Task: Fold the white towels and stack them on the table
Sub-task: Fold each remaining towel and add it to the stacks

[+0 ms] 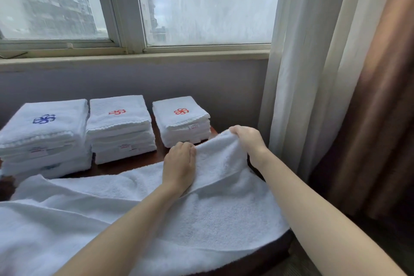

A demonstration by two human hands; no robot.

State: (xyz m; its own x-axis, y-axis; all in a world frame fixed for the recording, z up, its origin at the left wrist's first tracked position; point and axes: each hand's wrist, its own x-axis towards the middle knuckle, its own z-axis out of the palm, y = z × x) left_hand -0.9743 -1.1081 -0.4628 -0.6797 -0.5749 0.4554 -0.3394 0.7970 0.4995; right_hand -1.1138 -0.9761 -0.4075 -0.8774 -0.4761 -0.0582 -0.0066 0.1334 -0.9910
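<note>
Fingers point(182, 147) on the left hand point(179, 164) are curled down over the far edge of the unfolded towel point(201, 208), bunching the cloth under the knuckles. On the right hand point(248, 141) the fingers point(235, 130) are curled and clamped on the far right corner, holding it a bit above the rest of the cloth. So both hands have a proper grip, and both forearms reach in from the bottom of the view.

That towel fills most of the near part of the frame. It's spread wide across the dark wooden table point(134, 160), running off the left edge of the view and hanging over the rounded near-right edge, with a few soft creases across it.

Behind it, at the back of the table, are three stacks of folded white towels in a row. The left stack point(44, 139) has a blue pinwheel logo point(44, 119) on top, while the middle stack point(121, 132) and the right stack point(181, 127) each show a red one. Left and middle are nearly touching, and the right one sits a little apart, just beyond the left hand. Small tags stick out of the folds, too small to read.

Past that there's a grey wall, then the window sill point(134, 57) and the window point(201, 6) with a grey building point(44, 0) outside. On the right hang a sheer white curtain point(302, 74) and a brown curtain point(369, 107).
</note>
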